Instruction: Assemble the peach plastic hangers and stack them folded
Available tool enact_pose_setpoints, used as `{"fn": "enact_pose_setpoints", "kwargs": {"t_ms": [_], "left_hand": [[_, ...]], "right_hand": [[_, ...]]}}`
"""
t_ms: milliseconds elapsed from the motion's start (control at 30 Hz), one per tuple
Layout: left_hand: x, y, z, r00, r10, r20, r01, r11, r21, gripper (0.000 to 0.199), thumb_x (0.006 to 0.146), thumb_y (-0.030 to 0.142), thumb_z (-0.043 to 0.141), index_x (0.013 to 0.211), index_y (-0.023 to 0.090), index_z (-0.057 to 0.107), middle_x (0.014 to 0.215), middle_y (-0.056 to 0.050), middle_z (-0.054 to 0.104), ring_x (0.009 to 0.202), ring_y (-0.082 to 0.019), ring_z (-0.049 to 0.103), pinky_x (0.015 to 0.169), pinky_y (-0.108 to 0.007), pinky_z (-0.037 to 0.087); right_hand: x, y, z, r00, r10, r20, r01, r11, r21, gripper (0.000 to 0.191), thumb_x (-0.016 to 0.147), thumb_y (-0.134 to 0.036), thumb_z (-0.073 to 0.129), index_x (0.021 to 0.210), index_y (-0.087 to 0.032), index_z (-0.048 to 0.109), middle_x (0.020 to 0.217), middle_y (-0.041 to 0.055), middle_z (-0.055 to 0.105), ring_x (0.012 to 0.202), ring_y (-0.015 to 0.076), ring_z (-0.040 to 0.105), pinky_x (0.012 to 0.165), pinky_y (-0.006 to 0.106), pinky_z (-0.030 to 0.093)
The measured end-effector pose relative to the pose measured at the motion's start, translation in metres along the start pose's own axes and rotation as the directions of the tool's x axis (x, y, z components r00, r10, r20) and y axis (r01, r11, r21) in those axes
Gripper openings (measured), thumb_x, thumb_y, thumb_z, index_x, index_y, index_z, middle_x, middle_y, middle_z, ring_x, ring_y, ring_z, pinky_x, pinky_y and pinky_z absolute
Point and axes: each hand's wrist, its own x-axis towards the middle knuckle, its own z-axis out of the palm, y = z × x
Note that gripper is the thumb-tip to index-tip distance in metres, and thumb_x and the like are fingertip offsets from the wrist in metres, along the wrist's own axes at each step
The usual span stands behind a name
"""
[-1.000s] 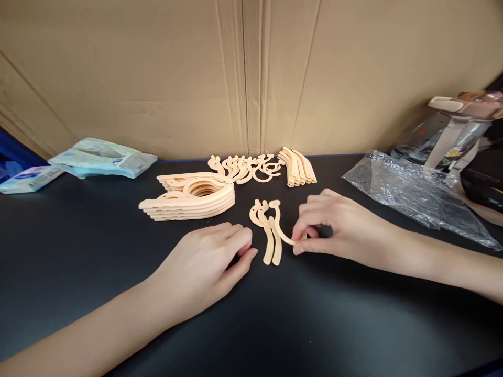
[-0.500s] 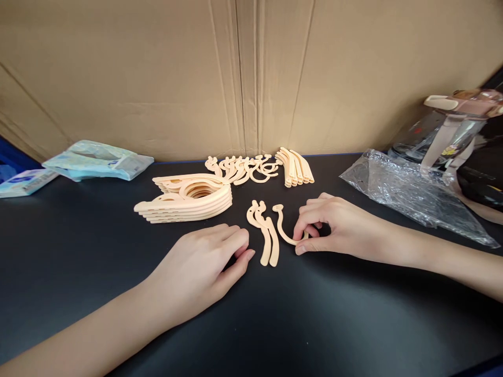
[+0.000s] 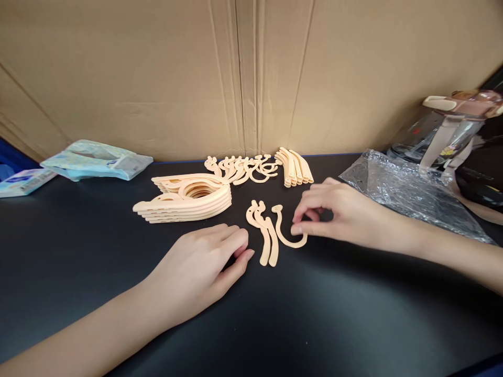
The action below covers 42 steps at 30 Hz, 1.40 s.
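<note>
Black tabletop (image 3: 251, 324): one hook (image 3: 291, 244) near right hand (image 3: 334, 209), one bottle (image 3: 448, 127).

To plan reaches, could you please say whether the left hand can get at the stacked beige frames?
Probably yes: the left hand rests close to the stacked beige frames, with nothing visible between.

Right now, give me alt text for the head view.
A person's right hand is by one end of a curved beige hook on a black table, the left hand beside slim beige pieces. Behind lie stacked beige frames and smaller parts, with crinkled clear plastic at right.
</note>
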Motion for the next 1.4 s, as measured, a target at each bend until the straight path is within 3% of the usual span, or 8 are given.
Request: {"fn": "enact_pose_setpoints", "kwargs": {"t_ms": [67,133,233,367,533,700,1000,1400], "left_hand": [[0.000,0.000,-0.001,1.000,-0.003,0.007,0.003,1.000,-0.002,0.025,0.102,0.022,0.042,0.076,0.021,0.040,0.068,0.004,0.049,0.059,-0.013,0.045,0.055,-0.027,0.028],[0.001,0.000,-0.001,1.000,-0.007,0.017,0.007,1.000,-0.002,0.025,0.102,0.022,0.043,0.076,0.021,0.040,0.068,0.004,0.049,0.060,-0.013,0.045,0.056,-0.027,0.028],[0.002,0.000,-0.001,1.000,-0.010,0.020,0.010,1.000,0.000,0.025,0.102,0.022,0.042,0.077,0.021,0.040,0.068,0.004,0.049,0.060,-0.013,0.045,0.055,-0.027,0.028],[0.002,0.000,-0.001,1.000,-0.010,0.024,0.010,1.000,-0.001,0.025,0.102,0.022,0.042,0.077,0.021,0.040,0.068,0.004,0.049,0.060,-0.013,0.045,0.056,-0.027,0.028],[0.002,0.000,-0.001,1.000,-0.009,0.023,0.009,1.000,-0.005,0.025,0.102,0.022,0.043,0.077,0.021,0.039,0.069,0.004,0.049,0.060,-0.013,0.045,0.056,-0.027,0.027],[0.002,0.000,-0.001,1.000,-0.005,0.018,0.005,1.000,-0.012,0.025,0.102,0.022,0.042,0.077,0.021,0.038,0.068,0.005,0.048,0.059,-0.013,0.044,0.055,-0.027,0.027],[0.002,0.001,-0.002,1.000,-0.014,0.027,0.014,1.000,-0.003,0.025,0.102,0.023,0.042,0.077,0.021,0.039,0.068,0.004,0.049,0.059,-0.013,0.044,0.055,-0.027,0.027],[0.001,0.001,-0.002,1.000,-0.009,0.027,0.010,1.000,-0.004,0.025,0.102,0.023,0.042,0.077,0.021,0.039,0.068,0.004,0.049,0.060,-0.013,0.045,0.055,-0.027,0.027]], "right_hand": [[0.008,0.009,-0.010,0.997,0.014,-0.075,-0.022,0.995,-0.099,0.033,0.096,-0.048,0.059,0.082,-0.021,0.071,0.069,-0.0023,0.063,0.062,0.0126,0.056,0.075,0.031,0.036],[0.019,0.022,-0.021,0.982,0.132,-0.137,-0.155,0.972,-0.179,0.027,0.096,-0.043,0.058,0.092,-0.020,0.071,0.074,0.0006,0.067,0.064,0.0148,0.059,0.069,0.030,0.038],[0.037,0.045,-0.034,0.920,0.311,-0.237,-0.366,0.899,-0.242,0.022,0.094,-0.036,0.057,0.095,-0.018,0.069,0.080,0.0038,0.070,0.070,0.0180,0.062,0.065,0.029,0.039],[0.055,0.074,-0.035,0.876,0.431,-0.216,-0.479,0.826,-0.296,0.024,0.093,-0.039,0.057,0.100,-0.018,0.067,0.091,0.0057,0.072,0.080,0.0207,0.064,0.065,0.030,0.039],[0.063,0.094,-0.026,0.859,0.489,-0.153,-0.512,0.807,-0.294,0.033,0.090,-0.046,0.060,0.107,-0.017,0.064,0.092,0.0070,0.072,0.079,0.0225,0.064,0.064,0.031,0.040],[0.064,0.097,-0.026,0.848,0.515,-0.130,-0.530,0.807,-0.261,0.037,0.090,-0.047,0.059,0.111,-0.016,0.063,0.093,0.0075,0.072,0.081,0.0220,0.065,0.066,0.030,0.042],[0.065,0.093,-0.027,0.819,0.565,-0.097,-0.573,0.798,-0.188,0.023,0.091,-0.029,0.056,0.108,-0.015,0.063,0.080,0.0043,0.070,0.069,0.0174,0.063,0.062,0.028,0.042],[0.064,0.102,-0.029,0.805,0.574,-0.147,-0.586,0.735,-0.341,0.030,0.087,-0.031,0.058,0.113,-0.020,0.065,0.091,0.0062,0.073,0.080,0.0237,0.065,0.063,0.031,0.039]]}}
